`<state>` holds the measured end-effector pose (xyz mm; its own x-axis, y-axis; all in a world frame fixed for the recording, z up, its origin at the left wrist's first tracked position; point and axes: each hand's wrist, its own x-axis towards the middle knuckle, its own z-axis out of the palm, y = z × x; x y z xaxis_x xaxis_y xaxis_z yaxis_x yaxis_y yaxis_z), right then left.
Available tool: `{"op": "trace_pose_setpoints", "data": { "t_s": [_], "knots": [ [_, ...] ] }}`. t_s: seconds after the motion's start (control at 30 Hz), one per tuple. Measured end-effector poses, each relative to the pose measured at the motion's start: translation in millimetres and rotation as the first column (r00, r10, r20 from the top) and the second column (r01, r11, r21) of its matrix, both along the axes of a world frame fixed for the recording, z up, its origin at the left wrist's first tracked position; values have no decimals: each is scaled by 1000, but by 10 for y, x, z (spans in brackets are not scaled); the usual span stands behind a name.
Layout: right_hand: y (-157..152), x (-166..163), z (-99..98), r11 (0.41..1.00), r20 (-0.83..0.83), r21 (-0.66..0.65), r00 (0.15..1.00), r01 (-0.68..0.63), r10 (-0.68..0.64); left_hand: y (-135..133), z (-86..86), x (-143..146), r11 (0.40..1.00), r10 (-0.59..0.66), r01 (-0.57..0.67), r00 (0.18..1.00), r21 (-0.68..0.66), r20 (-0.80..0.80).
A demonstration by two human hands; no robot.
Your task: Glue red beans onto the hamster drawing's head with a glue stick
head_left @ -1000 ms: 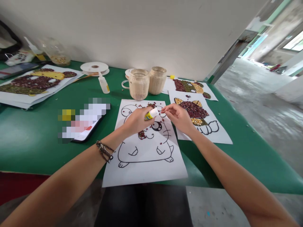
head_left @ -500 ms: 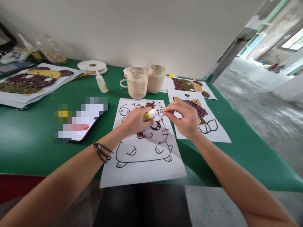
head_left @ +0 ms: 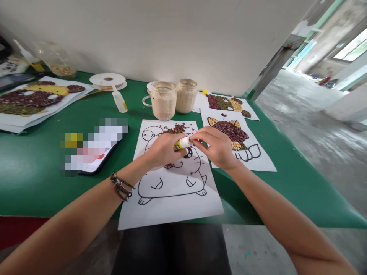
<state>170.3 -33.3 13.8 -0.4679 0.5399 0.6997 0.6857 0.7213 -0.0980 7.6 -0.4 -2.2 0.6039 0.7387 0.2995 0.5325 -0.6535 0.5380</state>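
My left hand (head_left: 162, 150) is closed round a small white glue bottle with a yellow label (head_left: 181, 143), held over a paper sheet with a cartoon animal outline (head_left: 172, 187). My right hand (head_left: 216, 147) pinches the tip of that bottle with thumb and fingers. Dark red beans (head_left: 174, 130) lie scattered and stuck on the top of the drawing, just beyond both hands. A beaded bracelet (head_left: 120, 186) is on my left wrist.
Two jars (head_left: 163, 101) stand behind the sheet on the green table (head_left: 37, 168). A phone (head_left: 91, 149) lies at left, another glue bottle (head_left: 119, 101) and tape roll (head_left: 107, 80) beyond. Finished bean pictures (head_left: 233, 133) lie at right and far left (head_left: 31, 97).
My right hand has moved left onto the glue bottle's tip and closed on it. Both hands have drawn slightly nearer to me over the drawing.
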Motion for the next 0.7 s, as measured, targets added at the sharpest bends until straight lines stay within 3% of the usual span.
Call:
{"op": "trace_pose_setpoints", "data": {
  "t_s": [0.27,0.5,0.6,0.7],
  "knots": [
    [-24,10,31,998,-40,-50,998,-45,43,-4,-35,-17,990,68,-66,998,121,-17],
    [-37,29,91,965,-89,-237,992,-108,90,9,-33,-40,951,147,-104,981,290,-129],
    [-41,25,101,932,-144,-345,987,-112,65,12,-28,-41,939,171,-110,971,324,-165],
    [-42,13,87,844,-307,-502,951,-191,32,12,-24,-37,928,190,-110,962,356,-196]
  ]
}}
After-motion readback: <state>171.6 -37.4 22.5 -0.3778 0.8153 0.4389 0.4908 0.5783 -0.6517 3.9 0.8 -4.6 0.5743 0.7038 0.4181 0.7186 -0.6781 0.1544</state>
